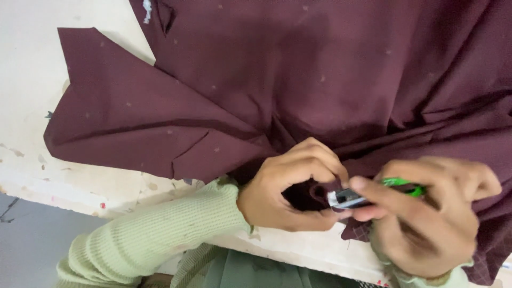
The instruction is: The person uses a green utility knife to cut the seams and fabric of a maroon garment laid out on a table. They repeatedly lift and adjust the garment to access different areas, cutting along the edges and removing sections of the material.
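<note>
While the right hand [426, 213] grips a small green-handled tool [373, 194], its metal tip touches the fabric pinched in the left hand [290, 186]; both hands sit at the near edge of the table [32, 80]; beyond them the maroon cloth [320, 80] spreads in folds across the pale tabletop; a light green sleeve [154, 234] covers the left arm.

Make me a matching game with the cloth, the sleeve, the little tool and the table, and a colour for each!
Things:
1. cloth
2. sleeve
3. little tool
4. table

Colours:
a. pale green
b. cream white
c. dark maroon
d. bright green handle with a silver tip

Pairs: 1-c, 2-a, 3-d, 4-b

The right hand holds the little tool; the left hand pinches the cloth.
</note>
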